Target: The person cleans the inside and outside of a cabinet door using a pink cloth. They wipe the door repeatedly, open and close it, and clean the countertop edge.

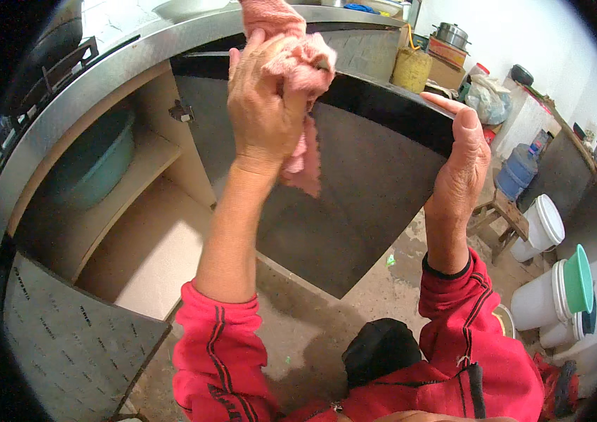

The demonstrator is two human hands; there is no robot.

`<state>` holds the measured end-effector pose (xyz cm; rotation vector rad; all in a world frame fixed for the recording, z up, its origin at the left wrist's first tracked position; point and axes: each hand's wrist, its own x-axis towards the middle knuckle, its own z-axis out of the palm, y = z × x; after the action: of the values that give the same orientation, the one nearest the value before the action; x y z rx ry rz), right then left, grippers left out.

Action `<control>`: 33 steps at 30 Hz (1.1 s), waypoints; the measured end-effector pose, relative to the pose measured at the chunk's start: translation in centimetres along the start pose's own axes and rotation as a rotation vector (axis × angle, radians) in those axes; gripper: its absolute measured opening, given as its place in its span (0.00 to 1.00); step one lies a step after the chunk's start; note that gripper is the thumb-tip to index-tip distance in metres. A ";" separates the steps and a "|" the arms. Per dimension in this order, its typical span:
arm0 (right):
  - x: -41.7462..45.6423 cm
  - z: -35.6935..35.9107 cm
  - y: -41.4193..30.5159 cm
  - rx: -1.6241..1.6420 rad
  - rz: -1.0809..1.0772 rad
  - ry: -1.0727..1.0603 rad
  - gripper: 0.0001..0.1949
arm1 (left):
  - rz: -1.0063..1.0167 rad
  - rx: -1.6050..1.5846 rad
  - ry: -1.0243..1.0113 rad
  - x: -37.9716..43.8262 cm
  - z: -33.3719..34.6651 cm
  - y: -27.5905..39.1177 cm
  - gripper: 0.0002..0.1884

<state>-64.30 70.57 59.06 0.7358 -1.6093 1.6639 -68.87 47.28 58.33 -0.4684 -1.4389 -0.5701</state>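
My left hand (267, 105) grips a crumpled pink cloth (306, 68) at the upper middle, against the top edge of an open dark cabinet door (346, 195). One end of the cloth hangs down over the door's face. My right hand (459, 153) rests at the door's outer upper corner, its fingers along the far side and its thumb at the edge. Left of the door, the cabinet stands open, with a wooden shelf (130, 195) inside. A teal basin (106, 169) sits on that shelf. A metal hinge (181, 111) shows on the cabinet's inner wall.
A second cabinet door (82, 337) stands open at the lower left. Above runs the metal counter edge (119, 71), with a gas stove (40, 95) behind it. At the right are a wooden stool (509, 213), a blue water bottle (517, 169), white buckets (536, 298) and a yellow container (411, 68).
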 end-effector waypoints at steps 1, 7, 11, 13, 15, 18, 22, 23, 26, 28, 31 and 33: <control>-0.1 0.0 -0.1 0.008 0.007 0.028 0.28 | 0.093 0.052 -0.002 0.4 -0.3 -0.4 0.18; -1.1 1.5 -1.1 0.289 0.132 0.240 0.38 | 0.099 -0.121 -0.194 1.6 0.5 5.4 0.13; -1.2 -0.2 1.2 0.459 0.172 0.276 0.38 | 0.231 -0.291 -0.092 1.5 2.8 11.1 0.10; -1.6 -0.5 0.7 0.758 0.139 0.299 0.37 | 0.110 -0.363 -0.159 1.7 2.8 12.6 0.12; -1.8 -0.8 1.6 0.562 0.058 0.250 0.35 | 0.184 -0.290 -0.211 2.0 1.8 10.7 0.14; -1.6 -1.1 1.2 0.579 0.047 0.116 0.35 | 0.283 -0.176 -0.217 2.4 0.9 6.4 0.15; -2.2 -1.0 0.7 0.282 0.060 0.193 0.34 | 0.199 -0.006 -0.266 2.3 -2.0 -1.7 0.22; -2.5 -1.1 0.8 0.214 0.067 0.215 0.33 | 0.108 0.044 -0.286 1.7 -2.7 -4.2 0.22; -2.5 -0.2 0.5 0.164 -0.017 0.166 0.31 | -0.189 0.057 -0.329 3.2 -6.9 -9.7 0.28; -2.5 0.1 0.2 0.106 -0.058 0.124 0.30 | -0.289 0.083 -0.325 3.3 -7.4 -10.5 0.31; -2.7 0.7 -0.3 0.016 -0.045 0.115 0.29 | -0.141 0.185 -0.183 1.9 -6.2 -10.5 0.31; -2.3 0.6 -0.1 0.029 -0.079 0.121 0.31 | -0.122 0.023 -0.152 1.3 -3.7 -7.4 0.24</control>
<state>-62.93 69.72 57.36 0.6902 -1.4573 1.6460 -70.54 39.08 58.99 -0.4142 -1.6258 -0.6252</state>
